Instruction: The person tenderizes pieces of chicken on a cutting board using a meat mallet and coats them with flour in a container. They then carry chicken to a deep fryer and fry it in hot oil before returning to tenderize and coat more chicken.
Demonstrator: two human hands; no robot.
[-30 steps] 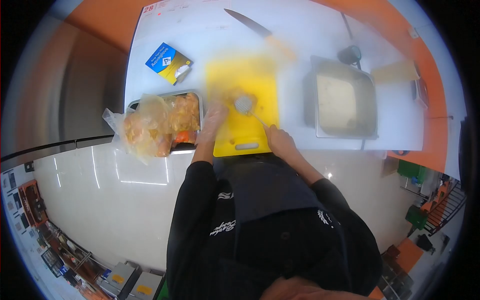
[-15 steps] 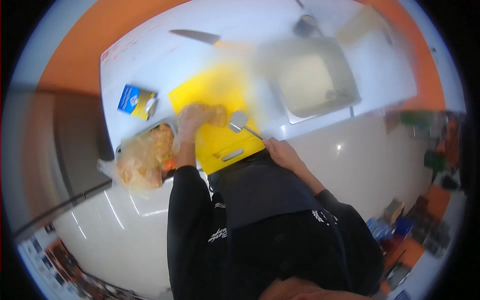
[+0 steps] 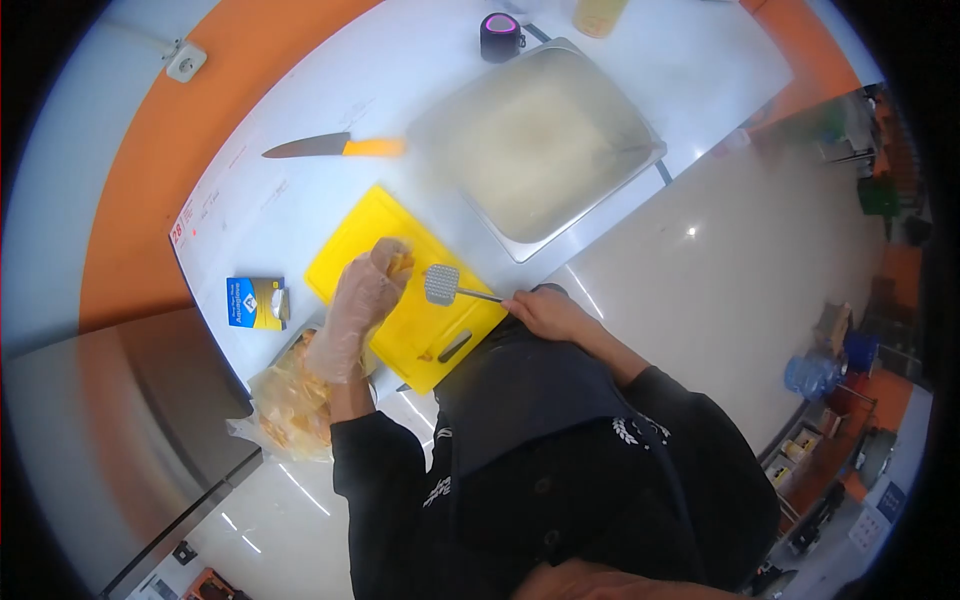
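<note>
My left hand (image 3: 365, 295), in a clear plastic glove, is closed over the yellow cutting board (image 3: 335, 262). Between its fingertips shows a yellowish-orange piece of meat (image 3: 402, 265), mostly hidden by the glove. My right hand (image 3: 550, 314) is bare and grips the end of the handle of a metal meat mallet (image 3: 441, 285). The mallet's square, studded head hangs over the middle of the board, just right of my left fingers. Below my left wrist is a plastic bag with orange-coated meat (image 3: 290, 405), partly covered by my forearm.
A large metal tray (image 3: 655, 152) with a pale layer inside stands behind the board. Left of it lies a knife (image 3: 335, 146) with an orange handle. A blue-and-yellow box (image 3: 257, 303) is at the left. Farther back are a black cylindrical device (image 3: 500, 38) and a yellowish container (image 3: 600, 15).
My left hand has closed on the meat piece and raised it from where it lay on the board. My right hand still holds the mallet. The view has turned and shifted.
</note>
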